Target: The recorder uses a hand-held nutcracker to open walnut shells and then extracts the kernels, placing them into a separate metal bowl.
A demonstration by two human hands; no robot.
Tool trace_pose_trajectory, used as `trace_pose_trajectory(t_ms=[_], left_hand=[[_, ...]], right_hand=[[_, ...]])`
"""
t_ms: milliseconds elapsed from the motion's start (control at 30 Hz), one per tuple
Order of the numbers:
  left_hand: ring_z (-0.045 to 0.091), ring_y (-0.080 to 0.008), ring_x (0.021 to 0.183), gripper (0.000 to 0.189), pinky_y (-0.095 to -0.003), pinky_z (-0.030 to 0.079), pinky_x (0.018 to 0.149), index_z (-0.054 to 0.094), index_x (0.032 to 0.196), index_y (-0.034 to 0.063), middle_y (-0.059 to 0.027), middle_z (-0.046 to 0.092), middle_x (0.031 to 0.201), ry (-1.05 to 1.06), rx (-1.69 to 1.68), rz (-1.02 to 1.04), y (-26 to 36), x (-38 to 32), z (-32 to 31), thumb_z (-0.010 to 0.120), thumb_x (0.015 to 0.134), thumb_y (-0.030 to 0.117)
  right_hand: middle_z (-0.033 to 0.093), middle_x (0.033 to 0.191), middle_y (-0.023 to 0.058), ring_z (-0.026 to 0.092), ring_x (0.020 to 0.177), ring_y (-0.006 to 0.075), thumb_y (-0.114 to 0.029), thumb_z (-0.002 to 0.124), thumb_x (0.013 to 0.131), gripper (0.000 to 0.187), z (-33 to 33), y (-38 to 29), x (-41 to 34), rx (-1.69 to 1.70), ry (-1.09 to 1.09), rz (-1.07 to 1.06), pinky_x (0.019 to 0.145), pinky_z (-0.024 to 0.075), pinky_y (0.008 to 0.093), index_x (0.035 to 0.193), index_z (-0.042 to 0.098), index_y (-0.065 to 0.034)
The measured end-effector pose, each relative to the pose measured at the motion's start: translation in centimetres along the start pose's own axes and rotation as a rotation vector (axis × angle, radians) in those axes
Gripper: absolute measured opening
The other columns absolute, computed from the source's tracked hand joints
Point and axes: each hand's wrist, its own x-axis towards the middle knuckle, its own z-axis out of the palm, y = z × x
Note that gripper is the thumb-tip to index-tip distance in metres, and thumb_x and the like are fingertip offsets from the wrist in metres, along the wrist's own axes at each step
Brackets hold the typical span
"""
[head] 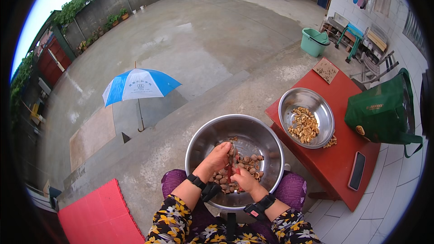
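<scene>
Between my knees rests a large steel basin (278, 142) holding whole walnuts (222, 180) and cracked shells. My left hand (218, 157) is over the basin with a walnut at its fingertips, held at the jaws of a red-handled plier-like tool (230, 173). My right hand (244, 179) is closed around the handles of that tool. To the right, a smaller steel bowl (324, 108) with shelled walnut kernels (305, 125) stands on a red wooden table (342, 162). A few kernels lie on the table beside the bowl.
A smartphone (357, 171), a green bag (376, 108) and a speckled board (326, 70) are on the table. Beyond it stand a green bucket (313, 45) and a folding chair (373, 66). An open umbrella (140, 84) and a red mat (101, 213) lie leftward.
</scene>
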Motion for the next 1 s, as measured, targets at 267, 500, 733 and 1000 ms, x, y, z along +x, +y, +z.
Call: trace_pose_trajectory(t_ms=[267, 500, 733, 1000], left_hand=[[0.053, -0.0182, 0.077, 0.031, -0.0316, 0.044, 0.07, 0.045, 0.1, 0.0034, -0.0078, 0.054, 0.087, -0.032, -0.021, -0.017, 0.0, 0.2, -0.2, 0.045, 0.082, 0.029], [0.049, -0.02, 0.072, 0.034, -0.0324, 0.042, 0.065, 0.044, 0.093, 0.0054, -0.011, 0.052, 0.087, 0.14, -0.137, 0.002, -1.1, 0.9, -0.2, 0.033, 0.085, 0.036], [0.043, -0.0183, 0.066, 0.035, -0.0308, 0.039, 0.061, 0.039, 0.092, 0.0055, -0.0077, 0.046, 0.076, 0.196, -0.066, 0.022, -1.8, 1.0, -0.6, 0.027, 0.087, 0.037], [0.042, -0.0188, 0.065, 0.031, -0.0312, 0.038, 0.062, 0.042, 0.086, 0.0056, -0.0078, 0.045, 0.074, 0.151, -0.138, 0.003, -1.4, 0.9, -0.4, 0.026, 0.087, 0.032]], right_hand=[[0.049, 0.086, 0.0032, 0.045, 0.075, 0.012, -0.004, 0.038, 0.068, 0.034, -0.1, 0.3, 0.2, 0.113, 0.054, -0.057, 0.068, 0.0375, 0.0238, 0.101, 0.043, 0.001], [0.05, 0.077, 0.0045, 0.047, 0.071, 0.0143, -0.009, 0.043, 0.066, 0.029, 0.4, -0.3, 0.1, -0.124, 0.133, -0.002, 0.064, 0.0385, 0.0258, 0.094, 0.046, -0.0009], [0.052, 0.082, 0.0124, 0.05, 0.074, 0.0213, -0.011, 0.045, 0.066, 0.034, 1.7, -2.1, -0.1, -0.295, 0.21, 0.025, 0.068, 0.0389, 0.0294, 0.099, 0.042, -0.0021], [0.05, 0.078, 0.0095, 0.048, 0.072, 0.0203, -0.008, 0.044, 0.066, 0.034, 1.5, -1.0, 0.5, -0.333, 0.234, -0.251, 0.068, 0.039, 0.0289, 0.099, 0.041, -0.0012]])
